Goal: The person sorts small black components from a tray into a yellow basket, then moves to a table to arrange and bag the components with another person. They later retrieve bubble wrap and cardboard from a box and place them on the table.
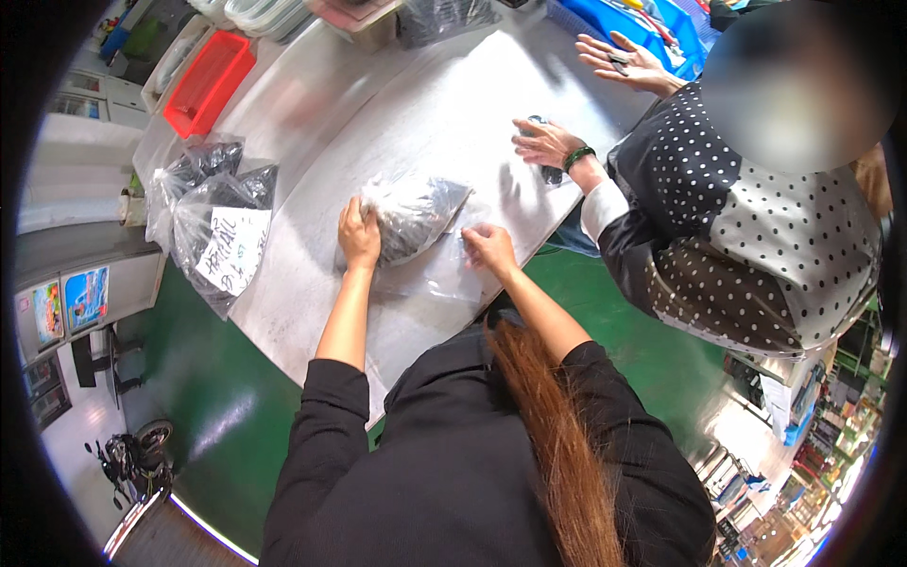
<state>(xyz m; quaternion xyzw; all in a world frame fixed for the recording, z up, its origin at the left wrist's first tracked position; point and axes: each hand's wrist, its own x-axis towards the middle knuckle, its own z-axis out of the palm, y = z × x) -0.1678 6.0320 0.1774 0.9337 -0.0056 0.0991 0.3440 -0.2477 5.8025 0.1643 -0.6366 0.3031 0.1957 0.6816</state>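
A see-through plastic bag full of small dark pieces lies on the white table in front of me. My left hand grips the bag's left side, its fingers curled against the plastic. On the other side, my right hand is closed in a pinch at the edge of a thin see-through plastic sheet or bag. That flat plastic spreads over the table just below the filled bag. Whether it is part of the filled bag or separate, I cannot tell.
More filled plastic bags, one with a handwritten white paper, sit at the table's left edge. Beyond them is a red plastic tray. At right stands a person in a polka-dot apron, both hands over the white table. Blue bins are behind.
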